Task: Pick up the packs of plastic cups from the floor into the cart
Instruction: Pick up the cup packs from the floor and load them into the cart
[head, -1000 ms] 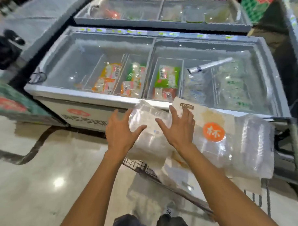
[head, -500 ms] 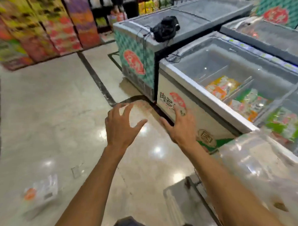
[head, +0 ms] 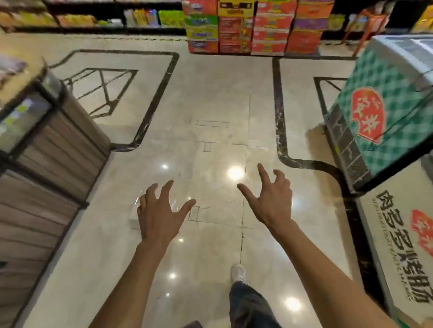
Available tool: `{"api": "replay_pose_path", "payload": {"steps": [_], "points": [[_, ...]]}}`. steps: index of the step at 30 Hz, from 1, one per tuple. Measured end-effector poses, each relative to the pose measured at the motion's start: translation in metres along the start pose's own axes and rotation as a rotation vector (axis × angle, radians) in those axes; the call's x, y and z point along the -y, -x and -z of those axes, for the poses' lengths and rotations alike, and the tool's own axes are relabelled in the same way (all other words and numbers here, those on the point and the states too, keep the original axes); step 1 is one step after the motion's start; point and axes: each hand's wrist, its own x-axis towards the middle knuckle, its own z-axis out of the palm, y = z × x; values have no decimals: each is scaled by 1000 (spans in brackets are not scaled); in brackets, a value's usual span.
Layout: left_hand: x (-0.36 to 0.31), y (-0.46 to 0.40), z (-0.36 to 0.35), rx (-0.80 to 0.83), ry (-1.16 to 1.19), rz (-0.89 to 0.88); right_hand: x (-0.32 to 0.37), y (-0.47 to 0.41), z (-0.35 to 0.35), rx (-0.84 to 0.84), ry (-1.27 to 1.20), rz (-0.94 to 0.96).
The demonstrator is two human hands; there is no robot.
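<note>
Both my hands are held out over the shiny tiled floor with fingers spread and nothing in them. My left hand [head: 159, 211] hovers over a clear pack of plastic cups [head: 134, 217] lying on the floor, which it mostly hides; only the pack's left edge shows. My right hand [head: 270, 197] is further right, over bare tiles. The cart is out of view.
A wooden display stand [head: 38, 172] stands close on the left. Chest freezers, one green-checked [head: 389, 116] and one white [head: 404, 244], line the right side. Stacked coloured boxes [head: 252, 25] and shelves stand at the far end. My leg and shoe [head: 238, 272] are below.
I have turned left, away from the cart and freezers, and now face the open floor. Both hands let go of the cup pack in the cart and stay open.
</note>
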Motion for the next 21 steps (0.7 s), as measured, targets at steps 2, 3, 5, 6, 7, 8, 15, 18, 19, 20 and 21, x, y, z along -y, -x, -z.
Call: {"api": "replay_pose_path", "payload": {"steps": [2,3,5,6,7,8,15,18,19,20,21], "points": [[20,-24,2,-1,-20,95,25,-34,-24,47,-13,60],[29,-35,3,-2,-33,140,39,-49,-35,75,-21,84],[47,-55,6,-23,-44,212,65,-78,-59,131,-40,139],[56,-65,8,-38,-50,240,79,-92,-70,154,-47,170],[66,-74,10,-48,-58,267,92,-104,-83,177,-51,200],[77,-83,12,-52,-70,291,105,-115,-94,201,-47,224],[156,-164,27,-53,-95,358,195,-148,-180,346,-51,257],[204,-210,15,-30,-108,302,230,-153,-229,380,-43,184],[221,-226,9,-5,-107,281,241,-153,-246,387,-48,146],[239,-244,2,28,-106,264,252,-154,-264,392,-51,108],[257,-262,-6,69,-107,251,264,-154,-282,397,-49,67]]}}
